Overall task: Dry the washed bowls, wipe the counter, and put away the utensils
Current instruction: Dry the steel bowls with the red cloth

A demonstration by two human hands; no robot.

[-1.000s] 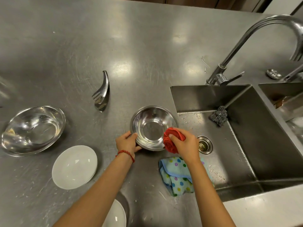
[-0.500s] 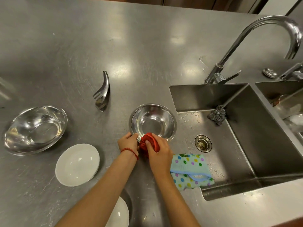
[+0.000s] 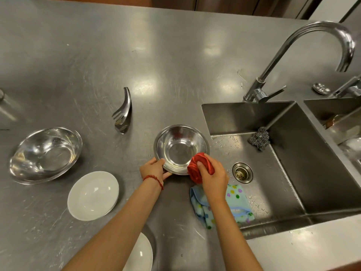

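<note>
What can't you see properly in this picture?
- Head view: polka-dot cloth, partly hidden by the right hand and forearm.
- White dish, cut off by the bottom edge.
- Second sink, cut off by the right edge; its contents are unclear.
- Glass object at the left edge, blurred.

Both forearms extended forward, bare. Left hand gripping steel bowl at near rim, red bead bracelet on wrist. Right hand clutching bunched red cloth against bowl's right rim.
</note>
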